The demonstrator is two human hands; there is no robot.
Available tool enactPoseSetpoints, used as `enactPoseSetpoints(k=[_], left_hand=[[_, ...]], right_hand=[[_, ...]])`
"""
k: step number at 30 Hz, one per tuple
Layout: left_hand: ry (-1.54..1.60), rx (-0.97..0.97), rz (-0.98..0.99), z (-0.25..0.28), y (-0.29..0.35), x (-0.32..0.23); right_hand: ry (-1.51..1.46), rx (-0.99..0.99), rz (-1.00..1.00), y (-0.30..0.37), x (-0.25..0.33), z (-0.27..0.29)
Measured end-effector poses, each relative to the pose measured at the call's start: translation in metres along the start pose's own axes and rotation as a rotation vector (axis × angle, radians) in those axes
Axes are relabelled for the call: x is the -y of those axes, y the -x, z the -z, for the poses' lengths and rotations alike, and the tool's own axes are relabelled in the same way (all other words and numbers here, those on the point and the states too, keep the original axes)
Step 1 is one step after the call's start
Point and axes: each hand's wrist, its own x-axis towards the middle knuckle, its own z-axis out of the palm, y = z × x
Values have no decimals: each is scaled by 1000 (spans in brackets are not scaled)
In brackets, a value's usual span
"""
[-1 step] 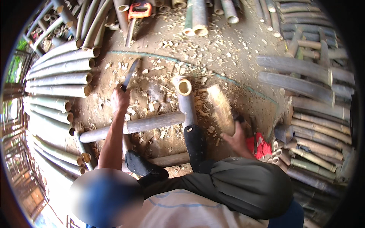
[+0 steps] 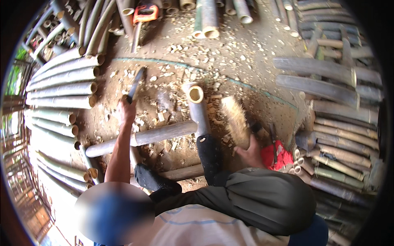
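Note:
My left hand [image 2: 126, 110] is closed round the handle of a knife [image 2: 136, 85], its long dark blade pointing away from me. My right hand [image 2: 250, 155] grips the near end of a shaggy, straw-coloured, elongated piece [image 2: 235, 121]; I cannot make out its kind. Between my hands rises a thick bamboo post [image 2: 198, 112] with an open, hollow top. A bamboo crosspiece [image 2: 164, 133] runs left from it, passing beside my left forearm. My black-covered foot [image 2: 208, 153] rests against the foot of the post.
Pale chips litter the dirt floor [image 2: 172, 74]. Bamboo poles [image 2: 61, 88] are stacked at left, with more poles [image 2: 344, 131] at right. An orange-handled saw [image 2: 145, 14] lies at the far side. A red cloth [image 2: 279, 156] sits right of my right hand. A green cord [image 2: 184, 64] crosses the floor.
The view has shifted slightly. My right hand and the shaggy piece sit a little lower in view, and more of the red cloth shows. Both hands keep their holds.

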Motion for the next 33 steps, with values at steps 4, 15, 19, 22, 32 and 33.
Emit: enactPoseSetpoints(k=[4,15,19,22,32,33], left_hand=[[-164,-276,-55,-10,15,7],[1167,82,391,-13,88,-107],[1271,74,477,-42,126,-105],[1384,102,710,-18,142,-94],[1720,79,588,40,118,-65],[1679,67,595,43,121,-78]], right_hand=[[286,-197,-207,77,-68,-42],[813,-257,242,-25,-38,43],[1016,-198,294,-36,19,59],[1018,-109,255,-21,50,61],[-85,217,-188,-30,60,74],[-307,237,-253,-33,58,74]])
